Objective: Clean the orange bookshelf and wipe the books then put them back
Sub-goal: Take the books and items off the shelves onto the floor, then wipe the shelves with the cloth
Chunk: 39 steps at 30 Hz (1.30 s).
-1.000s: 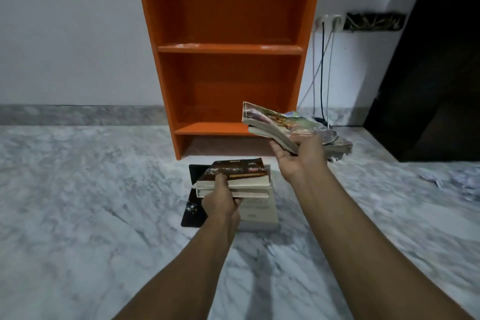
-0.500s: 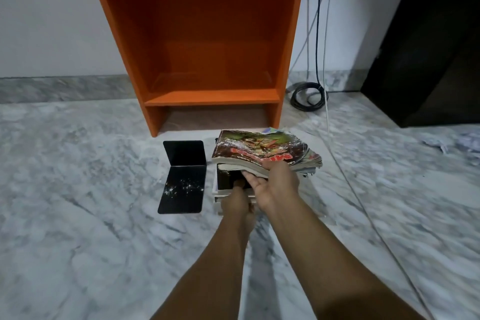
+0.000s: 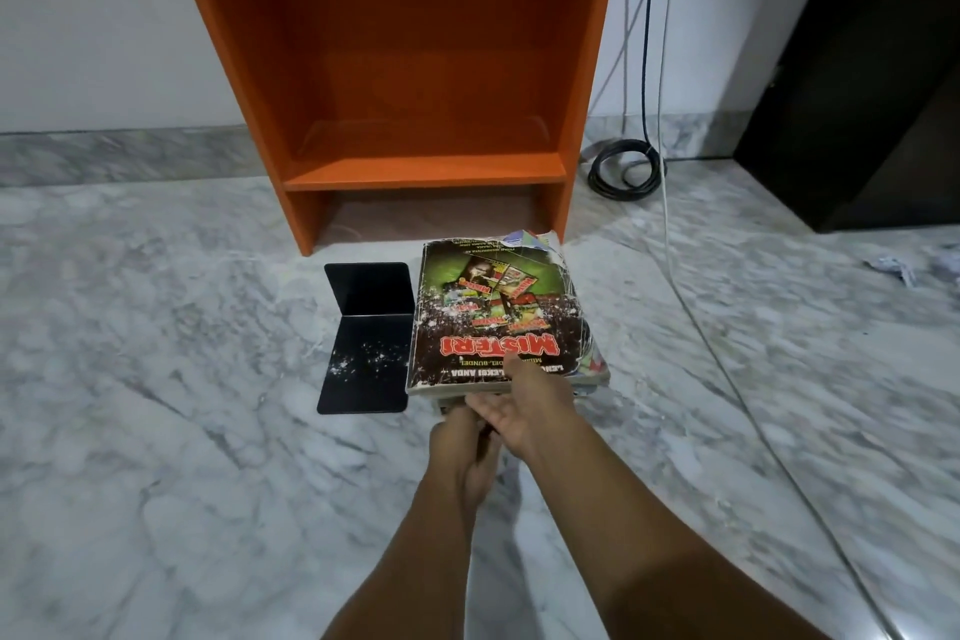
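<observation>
1. The magazine bundle point(image 3: 498, 317) sits low on the floor point(image 3: 156, 379). My right grip point(image 3: 524, 411) clasps its near edge, thumb on the cover and fingers curled under.
2. My left grip point(image 3: 457, 447) sits just below and left of the right one, at the pile's bottom edge. Its fingers are hidden, so I cannot tell whether it holds anything.
3. Just left of both grips stands a dusty black bookend point(image 3: 371, 327). Beyond them is the orange bookshelf point(image 3: 426, 172), its visible boards bare.
4. I judge this to be the unloading step. Next I need to let go, find a cloth and wipe the boards.
</observation>
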{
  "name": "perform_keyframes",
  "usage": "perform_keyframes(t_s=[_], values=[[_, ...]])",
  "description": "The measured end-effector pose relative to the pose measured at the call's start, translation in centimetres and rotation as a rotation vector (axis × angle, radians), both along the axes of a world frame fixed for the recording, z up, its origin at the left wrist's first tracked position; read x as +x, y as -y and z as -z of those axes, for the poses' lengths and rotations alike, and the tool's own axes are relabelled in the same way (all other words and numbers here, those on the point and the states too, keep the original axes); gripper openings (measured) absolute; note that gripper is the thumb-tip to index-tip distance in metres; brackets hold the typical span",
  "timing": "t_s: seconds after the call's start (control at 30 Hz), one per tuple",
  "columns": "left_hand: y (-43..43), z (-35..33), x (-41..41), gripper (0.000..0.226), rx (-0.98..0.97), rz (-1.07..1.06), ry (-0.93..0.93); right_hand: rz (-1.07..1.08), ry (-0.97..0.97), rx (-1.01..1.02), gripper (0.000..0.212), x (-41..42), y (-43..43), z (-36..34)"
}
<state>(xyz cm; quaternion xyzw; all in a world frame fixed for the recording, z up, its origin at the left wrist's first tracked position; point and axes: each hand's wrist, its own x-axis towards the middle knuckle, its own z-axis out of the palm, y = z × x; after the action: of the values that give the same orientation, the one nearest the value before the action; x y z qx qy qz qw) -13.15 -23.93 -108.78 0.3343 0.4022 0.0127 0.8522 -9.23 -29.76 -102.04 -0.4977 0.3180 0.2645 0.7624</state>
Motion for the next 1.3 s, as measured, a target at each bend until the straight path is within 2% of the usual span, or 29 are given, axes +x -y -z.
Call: perform_keyframes(t_s=[0.17,0.23,0.3,0.37,0.47,0.6,0.77,0.9,1.03,1.2,1.3], values=[[-2.9,1.4,-2.9,0.049,-0.069,-0.02,-0.014,-0.041,-0.036,-0.235,0.035,-0.7,0.4,1.4],[-4.2,1.0,-3.8,0.055,0.001,-0.072,-0.062,-0.04,-0.029,-0.346,0.045,-0.9,0.5,1.9],[-5.4,-0.1,-4.8,0.053,0.112,-0.099,-0.079,-0.008,-0.012,-0.495,0.064,-1.5,0.6,1.8],[-6.4,-1.7,-5.4,0.047,0.19,-0.096,-0.065,0.054,0.012,-0.65,0.071,-2.2,0.8,0.9],[-7.6,-5.0,-6.3,0.022,0.337,-0.026,-0.034,0.042,0.137,-0.87,0.058,-3.2,1.2,-1.1],[-10.2,-10.1,-5.7,0.016,0.601,-0.057,-0.025,-0.067,0.429,-0.983,0.033,-2.6,0.9,-4.7],[-14.8,-20.0,-3.9,0.017,1.093,-0.087,0.067,-0.139,0.767,-0.981,0.023,0.1,-2.7,-12.3],[-20.0,-29.8,-1.6,0.018,1.3,-0.194,0.048,-0.225,0.914,-0.931,0.02,3.3,-6.6,-22.1],[-25.9,-44.3,0.3,0.026,1.312,-0.304,0.014,-0.299,1.014,-0.846,0.015,5.6,-12.9,-36.9],[-34.0,-65.8,0.0,0.025,1.308,-0.385,0.029,-0.381,1.15,-0.761,0.01,5.5,-21.6,-59.8],[-39.3,-80.9,-0.7,0.026,1.337,-0.437,0.049,-0.383,1.294,-0.748,0.011,5.6,-27.9,-75.9]])
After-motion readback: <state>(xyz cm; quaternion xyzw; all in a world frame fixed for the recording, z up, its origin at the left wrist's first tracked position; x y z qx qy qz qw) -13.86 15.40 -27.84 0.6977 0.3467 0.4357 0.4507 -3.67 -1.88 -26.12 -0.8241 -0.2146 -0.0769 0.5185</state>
